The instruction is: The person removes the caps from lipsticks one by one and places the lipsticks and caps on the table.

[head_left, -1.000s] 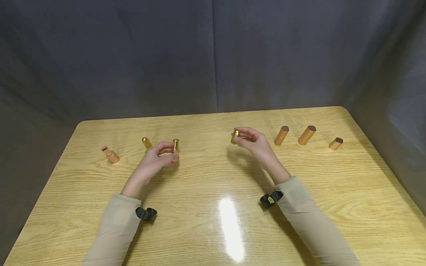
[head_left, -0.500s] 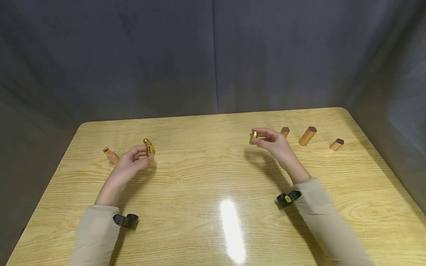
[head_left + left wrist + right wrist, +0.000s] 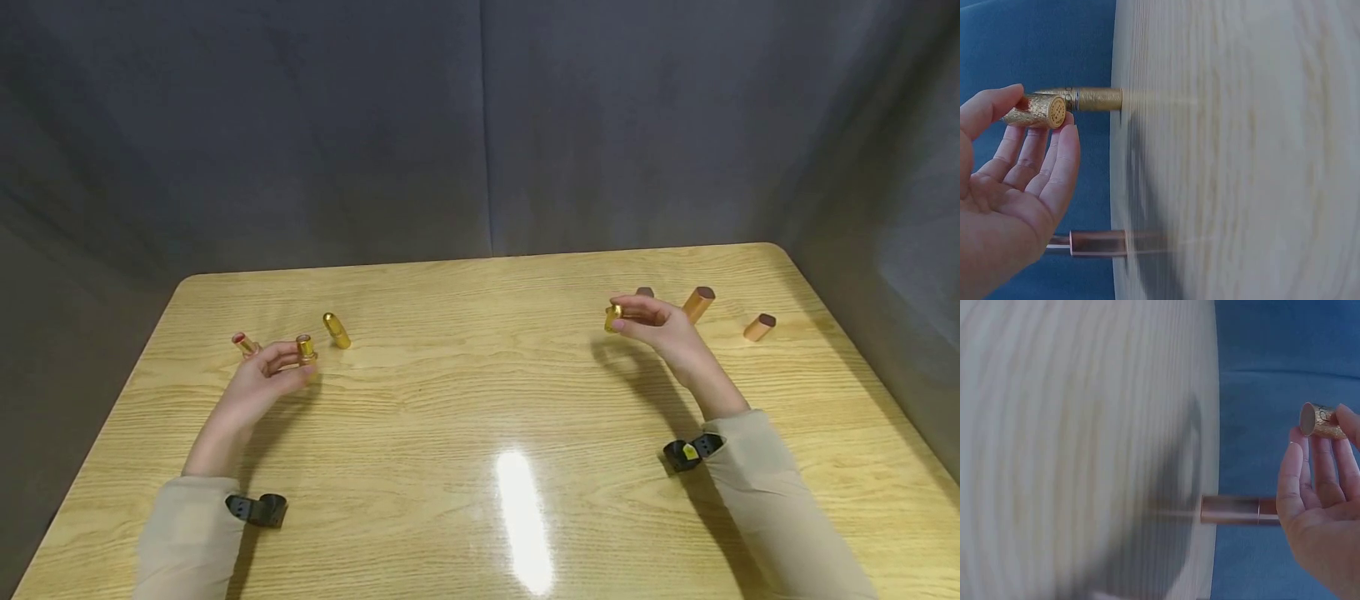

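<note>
My left hand (image 3: 251,387) pinches a gold lipstick base (image 3: 305,347) between thumb and fingertips, raised over the table's left side. Its engraved round end faces the camera in the left wrist view. Just beyond it stands a gold lipstick tube (image 3: 337,330) with a rounded top. An uncapped rose-gold lipstick (image 3: 242,341) with a red tip is partly hidden behind the left hand. On the right, my right hand (image 3: 667,335) pinches a gold lipstick cap (image 3: 1322,420) above the table, its hollow end showing in the right wrist view.
Behind the right hand a rose-gold tube (image 3: 644,292) shows only its dark top. Another tall rose-gold tube (image 3: 699,303) and a shorter one (image 3: 760,327) stand farther right. The wooden table (image 3: 450,400) ends against a dark grey curtain (image 3: 375,133).
Both hands have moved apart: the left hand leftward with the gold lipstick base, past the gold tube, and the right hand rightward with the cap, in front of the rose-gold tubes.
</note>
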Action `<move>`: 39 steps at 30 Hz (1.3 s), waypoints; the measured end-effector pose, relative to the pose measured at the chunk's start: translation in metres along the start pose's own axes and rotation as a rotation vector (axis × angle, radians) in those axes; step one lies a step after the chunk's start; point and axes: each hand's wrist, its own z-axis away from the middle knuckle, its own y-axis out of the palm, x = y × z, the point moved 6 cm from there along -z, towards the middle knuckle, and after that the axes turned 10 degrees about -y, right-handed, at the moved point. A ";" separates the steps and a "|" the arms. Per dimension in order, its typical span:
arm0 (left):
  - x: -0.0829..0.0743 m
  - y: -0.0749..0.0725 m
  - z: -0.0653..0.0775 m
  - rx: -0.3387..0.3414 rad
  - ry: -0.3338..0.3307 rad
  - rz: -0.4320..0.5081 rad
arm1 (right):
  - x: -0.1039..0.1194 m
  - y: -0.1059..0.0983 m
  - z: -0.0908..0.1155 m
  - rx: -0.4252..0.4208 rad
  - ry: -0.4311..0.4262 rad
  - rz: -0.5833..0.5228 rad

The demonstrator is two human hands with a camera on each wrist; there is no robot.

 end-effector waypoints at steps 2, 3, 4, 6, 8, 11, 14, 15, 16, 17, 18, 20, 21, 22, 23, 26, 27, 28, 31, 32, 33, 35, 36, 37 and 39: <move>0.002 -0.002 0.001 -0.002 0.000 0.000 | -0.003 -0.005 0.002 0.004 0.004 0.016; 0.003 -0.003 0.002 -0.002 -0.002 -0.007 | -0.005 -0.007 0.003 0.007 0.007 0.023; 0.004 -0.004 0.002 -0.002 -0.003 -0.012 | -0.006 -0.009 0.004 0.009 0.010 0.029; 0.006 -0.006 0.002 -0.005 -0.011 -0.020 | -0.009 -0.014 0.006 0.014 0.016 0.041; 0.009 -0.009 0.003 -0.011 -0.023 -0.036 | -0.012 -0.019 0.009 0.011 0.020 0.041; 0.013 -0.013 0.004 -0.010 -0.032 -0.050 | -0.016 -0.027 0.013 0.007 0.035 0.058; 0.017 -0.016 0.005 -0.009 -0.039 -0.077 | -0.021 -0.035 0.017 0.008 0.051 0.083; 0.018 -0.017 0.005 -0.008 -0.039 -0.086 | -0.023 -0.038 0.018 0.010 0.057 0.089; 0.019 -0.018 0.005 -0.011 -0.044 -0.096 | -0.025 -0.041 0.020 0.010 0.061 0.088; 0.021 -0.019 0.005 -0.013 -0.048 -0.104 | -0.027 -0.044 0.021 0.008 0.066 0.090; 0.022 -0.020 0.005 -0.016 -0.053 -0.113 | -0.029 -0.046 0.023 0.008 0.072 0.093; 0.025 -0.022 0.005 -0.023 -0.064 -0.126 | -0.033 -0.052 0.026 0.007 0.082 0.103; 0.026 -0.024 0.005 -0.025 -0.069 -0.128 | -0.034 -0.055 0.028 0.006 0.089 0.106; 0.028 -0.025 0.006 -0.027 -0.075 -0.128 | -0.036 -0.058 0.029 0.004 0.093 0.109; 0.029 -0.026 0.006 -0.027 -0.081 -0.126 | -0.038 -0.061 0.031 0.002 0.097 0.110; 0.032 -0.030 0.007 -0.027 -0.090 -0.125 | -0.040 -0.068 0.035 -0.004 0.097 0.092; 0.033 -0.031 0.007 -0.024 -0.091 -0.122 | -0.040 -0.070 0.036 -0.010 0.094 0.083; 0.034 -0.032 0.008 -0.023 -0.090 -0.118 | -0.041 -0.072 0.037 -0.016 0.089 0.071; 0.037 -0.036 0.010 -0.017 -0.086 -0.098 | -0.041 -0.077 0.040 -0.032 0.078 0.015; 0.038 -0.038 0.011 -0.015 -0.082 -0.090 | -0.042 -0.079 0.041 -0.038 0.074 -0.008; 0.040 -0.040 0.011 -0.014 -0.080 -0.086 | -0.043 -0.080 0.042 -0.044 0.074 -0.027; 0.044 -0.043 0.012 -0.015 -0.083 -0.072 | -0.045 -0.084 0.044 -0.051 0.071 -0.062; 0.045 -0.044 0.013 -0.014 -0.086 -0.066 | -0.046 -0.086 0.045 -0.054 0.069 -0.073; 0.047 -0.046 0.013 -0.016 -0.089 -0.065 | -0.047 -0.088 0.046 -0.058 0.069 -0.085; 0.051 -0.048 0.014 -0.025 -0.101 -0.055 | -0.049 -0.093 0.048 -0.067 0.077 -0.091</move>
